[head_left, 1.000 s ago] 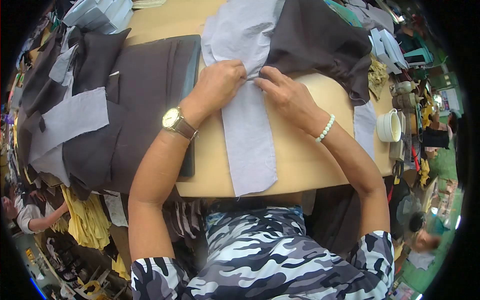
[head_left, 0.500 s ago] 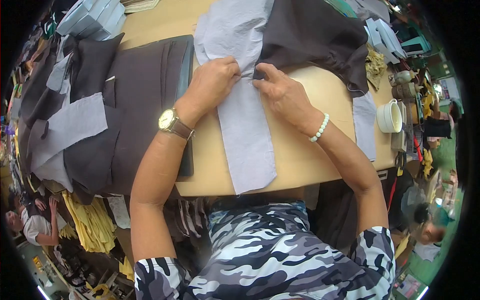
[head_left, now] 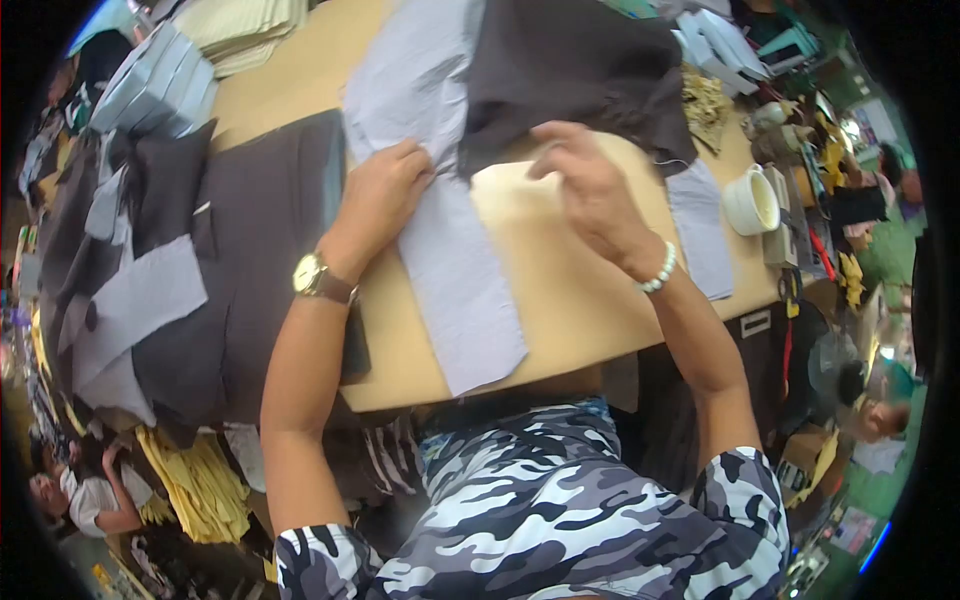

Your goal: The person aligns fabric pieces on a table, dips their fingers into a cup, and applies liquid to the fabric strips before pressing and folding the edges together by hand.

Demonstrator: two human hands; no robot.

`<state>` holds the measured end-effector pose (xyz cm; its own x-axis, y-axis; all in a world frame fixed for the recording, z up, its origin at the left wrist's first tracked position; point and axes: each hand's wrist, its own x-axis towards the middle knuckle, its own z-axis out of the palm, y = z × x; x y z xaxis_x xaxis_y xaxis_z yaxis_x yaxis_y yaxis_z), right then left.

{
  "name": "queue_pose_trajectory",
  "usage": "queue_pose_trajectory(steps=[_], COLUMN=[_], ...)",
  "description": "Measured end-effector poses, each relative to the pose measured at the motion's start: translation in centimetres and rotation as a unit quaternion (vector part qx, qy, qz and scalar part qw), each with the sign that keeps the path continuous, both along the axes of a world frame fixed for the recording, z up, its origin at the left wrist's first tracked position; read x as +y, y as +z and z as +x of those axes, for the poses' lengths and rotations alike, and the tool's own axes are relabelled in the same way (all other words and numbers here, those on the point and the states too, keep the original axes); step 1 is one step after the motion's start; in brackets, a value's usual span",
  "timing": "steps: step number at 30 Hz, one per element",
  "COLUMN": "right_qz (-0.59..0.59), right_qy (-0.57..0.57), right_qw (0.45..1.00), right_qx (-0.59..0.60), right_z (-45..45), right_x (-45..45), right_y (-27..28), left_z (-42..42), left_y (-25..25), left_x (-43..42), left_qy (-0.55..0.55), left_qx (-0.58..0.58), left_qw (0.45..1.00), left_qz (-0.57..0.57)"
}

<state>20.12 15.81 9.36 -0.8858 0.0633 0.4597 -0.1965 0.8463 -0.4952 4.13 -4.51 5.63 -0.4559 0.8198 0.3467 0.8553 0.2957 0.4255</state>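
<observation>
My left hand [head_left: 388, 195], with a watch on its wrist, pinches the left edge of a long grey cloth strip [head_left: 460, 290]. The strip runs down the tan table [head_left: 590, 290] to its front edge. Dark brown cloth [head_left: 570, 75] joins the strip's upper right side. My right hand [head_left: 590, 185], with a beaded bracelet, is raised over the table right of the strip, apart from the cloth. Its fingers are spread and slightly blurred, with nothing seen between them.
Folded dark cloth [head_left: 265, 230] and grey pieces [head_left: 150, 310] lie at left. A white cup [head_left: 750, 202] stands at the right edge. White boxes [head_left: 155, 85] are at the back left. Yellow cloth [head_left: 195, 485] hangs below left. Another person [head_left: 95, 500] is at far left.
My right hand has let go of the cloth and moved right. My left hand keeps its pinch. The view has shifted, and the tabletop things appear turned slightly.
</observation>
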Motion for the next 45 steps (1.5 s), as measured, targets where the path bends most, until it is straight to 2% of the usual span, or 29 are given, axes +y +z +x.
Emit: queue_pose_trajectory(steps=[1,2,4,5,6,9,12,18,21,24,27,31,36,39,42,45], right_qz=[0.027,-0.002,0.129,0.163,0.232,0.304,0.319,0.301,0.335,0.324,0.334,0.326,0.333,0.296,0.325,0.367], right_qy=[-0.042,-0.107,-0.234,-0.323,-0.36,-0.431,-0.397,-0.426,-0.44,-0.424,-0.455,-0.457,-0.467,-0.446,-0.473,-0.453], right_qw=[0.998,0.992,0.96,0.931,0.903,0.844,0.85,0.832,0.804,0.826,0.807,0.807,0.785,0.82,0.816,0.804], right_qx=[0.045,0.062,0.08,0.037,0.024,-0.096,-0.136,-0.188,-0.218,-0.18,-0.175,-0.185,-0.234,-0.204,-0.072,-0.115], right_z=[1.5,3.2,7.6,10.0,12.7,18.7,20.6,19.4,18.8,19.1,19.1,19.5,18.4,19.0,19.4,19.9], right_x=[1.6,3.7,8.8,11.2,14.1,18.9,20.4,21.3,20.6,20.7,20.0,21.0,20.0,20.6,19.9,18.8], right_y=[1.2,1.9,3.7,4.3,4.3,3.7,2.0,0.3,0.7,1.6,2.7,1.6,1.3,1.9,2.7,2.6], left_z=[0.1,0.2,0.2,0.1,0.0,-0.4,-0.5,0.3,1.1,1.6,1.9,1.6,1.3,1.2,1.3,1.1], left_y=[-0.1,0.0,-0.1,-0.1,-0.2,-0.2,-0.2,0.5,0.6,1.0,1.7,1.6,1.6,1.6,1.8,1.9], left_x=[0.0,0.0,0.0,0.0,0.1,0.1,0.2,-0.1,-0.5,-0.9,-1.0,-1.4,-1.7,-1.7,-1.7,-1.8], left_qy=[-0.009,-0.008,-0.009,-0.008,-0.007,0.006,0.02,0.044,0.025,0.0,-0.009,-0.008,-0.011,-0.008,-0.006,-0.011], left_qx=[0.003,0.005,0.012,0.016,0.017,0.034,0.061,0.132,0.096,0.094,0.088,0.076,0.066,0.055,0.055,0.043], left_qw=[1.0,1.0,1.0,1.0,1.0,0.999,0.996,0.989,0.994,0.995,0.996,0.997,0.998,0.998,0.998,0.999], left_qz=[0.012,0.011,0.013,0.014,0.017,0.03,0.054,0.043,0.042,0.03,0.013,0.0,-0.009,-0.02,-0.032,-0.023])
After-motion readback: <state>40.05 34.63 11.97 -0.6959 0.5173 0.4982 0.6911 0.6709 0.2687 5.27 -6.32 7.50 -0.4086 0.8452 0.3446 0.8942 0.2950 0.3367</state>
